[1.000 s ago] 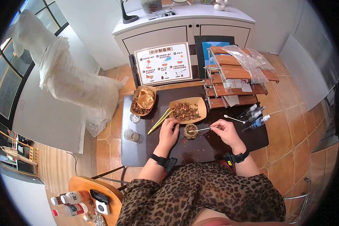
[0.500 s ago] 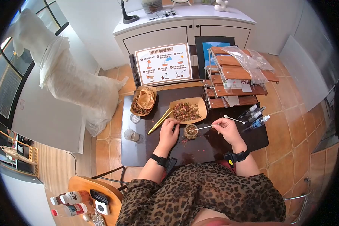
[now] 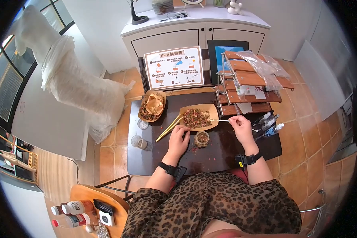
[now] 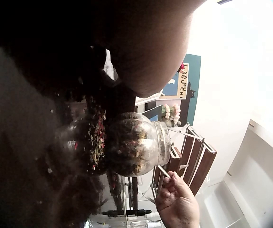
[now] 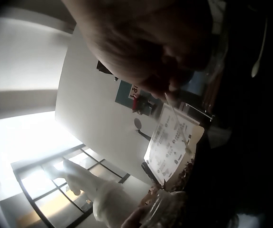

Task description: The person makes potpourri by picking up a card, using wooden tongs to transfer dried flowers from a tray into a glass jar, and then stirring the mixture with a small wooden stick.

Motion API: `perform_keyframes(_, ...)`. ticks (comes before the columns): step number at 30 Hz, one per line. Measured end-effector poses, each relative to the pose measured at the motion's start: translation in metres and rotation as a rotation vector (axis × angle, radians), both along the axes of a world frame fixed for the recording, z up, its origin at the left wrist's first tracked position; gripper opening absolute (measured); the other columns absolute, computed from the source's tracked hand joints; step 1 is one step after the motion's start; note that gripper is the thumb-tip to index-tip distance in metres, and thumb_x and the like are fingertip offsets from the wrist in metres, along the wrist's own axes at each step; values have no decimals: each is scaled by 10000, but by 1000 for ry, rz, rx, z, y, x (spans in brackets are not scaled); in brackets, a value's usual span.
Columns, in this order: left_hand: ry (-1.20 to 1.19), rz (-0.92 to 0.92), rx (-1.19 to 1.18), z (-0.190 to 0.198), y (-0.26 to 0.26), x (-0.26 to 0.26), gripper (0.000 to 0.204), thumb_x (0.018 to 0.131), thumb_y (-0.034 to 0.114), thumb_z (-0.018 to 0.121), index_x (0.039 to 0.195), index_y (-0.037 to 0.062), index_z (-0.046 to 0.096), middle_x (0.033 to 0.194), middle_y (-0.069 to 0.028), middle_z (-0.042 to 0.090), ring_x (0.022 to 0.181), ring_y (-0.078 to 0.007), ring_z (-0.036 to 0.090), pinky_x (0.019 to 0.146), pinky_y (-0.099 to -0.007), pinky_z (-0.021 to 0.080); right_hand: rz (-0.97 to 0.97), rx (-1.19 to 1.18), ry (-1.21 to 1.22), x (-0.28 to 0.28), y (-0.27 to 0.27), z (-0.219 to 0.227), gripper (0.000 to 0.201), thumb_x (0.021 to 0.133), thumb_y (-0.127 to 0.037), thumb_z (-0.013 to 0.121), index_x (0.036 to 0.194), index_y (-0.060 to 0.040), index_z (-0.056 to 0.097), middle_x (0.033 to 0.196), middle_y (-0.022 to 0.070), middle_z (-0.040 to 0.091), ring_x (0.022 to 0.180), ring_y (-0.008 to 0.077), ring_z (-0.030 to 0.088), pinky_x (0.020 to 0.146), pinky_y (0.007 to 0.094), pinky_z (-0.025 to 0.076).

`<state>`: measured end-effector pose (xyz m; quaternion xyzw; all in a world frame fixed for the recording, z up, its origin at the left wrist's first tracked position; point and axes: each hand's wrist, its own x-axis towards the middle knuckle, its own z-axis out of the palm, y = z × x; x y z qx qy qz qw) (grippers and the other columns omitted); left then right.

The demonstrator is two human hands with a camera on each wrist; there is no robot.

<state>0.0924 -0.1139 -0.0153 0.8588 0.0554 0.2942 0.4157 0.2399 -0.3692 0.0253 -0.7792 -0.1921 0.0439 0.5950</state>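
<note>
My right hand (image 3: 242,129) pinches the handle of a small long-handled spoon (image 3: 222,120). The spoon's tip lies at the right side of a paper tray (image 3: 213,108), by a heap of dried petals and herbs (image 3: 196,118). Close in front of the tray stands a round glass jar (image 3: 202,139), filled with a similar dried mix that shows through its wall in the left wrist view. Left of the jar, my left hand (image 3: 178,141) rests on the table with loosely bent fingers and nothing in them. Gold tweezers (image 3: 169,128) lie just beyond it, leaning on the tray.
A second paper tray (image 3: 162,96) holds dried plants and crumpled paper. Behind the table stand an instruction sheet (image 3: 173,66) and a wooden rack (image 3: 246,79). Small spray bottles (image 3: 273,129) lie at the right; a glass cup (image 3: 139,142) is at the left. Petal crumbs dot the tabletop.
My right hand has moved away from me, lifting the spoon from the jar's mouth over to the tray of dried petals. The left hand has stayed in place.
</note>
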Motion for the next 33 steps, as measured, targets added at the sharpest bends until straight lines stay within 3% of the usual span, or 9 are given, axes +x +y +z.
perform_keyframes(4,1,-1,-8,0,0,0,110,881,6,678,989,15,659,1032,-141,633,1005,-327,625,878,-385,512,-36,-218,-265,-5,12,11,124,917,-97,695,963,17,704,820,81,647,687,171,603,623,311,470)
perform_keyframes(7,7,-5,-13,0,0,0,112,881,7,679,990,14,658,1033,-142,631,1004,-329,624,877,-387,512,30,-237,-199,-4,22,6,128,906,-94,696,984,7,710,841,109,646,702,232,613,650,326,485)
perform_keyframes(12,9,-8,-16,3,0,0,111,883,9,679,992,13,658,1030,-145,628,1001,-335,622,873,-390,511,112,-110,-20,2,43,-21,150,927,-94,685,1025,17,705,821,44,673,685,100,584,641,269,482)
perform_keyframes(16,7,-6,-13,2,0,0,110,885,12,678,993,12,659,1026,-147,626,1000,-336,620,870,-391,511,160,-90,71,9,55,-43,137,915,-69,682,1023,11,710,816,26,681,687,83,585,641,260,482)
perform_keyframes(24,8,-4,-5,4,-1,0,109,883,11,679,991,10,658,1022,-145,625,995,-336,619,864,-392,508,115,96,295,10,51,-42,144,930,-37,635,1052,14,692,840,30,700,677,57,585,593,213,446)
perform_keyframes(33,-3,0,9,1,0,0,98,882,7,675,978,9,659,1017,-143,633,987,-335,625,864,-391,508,111,219,367,4,37,-3,144,954,-36,613,1072,7,683,830,31,692,664,42,573,561,188,410)
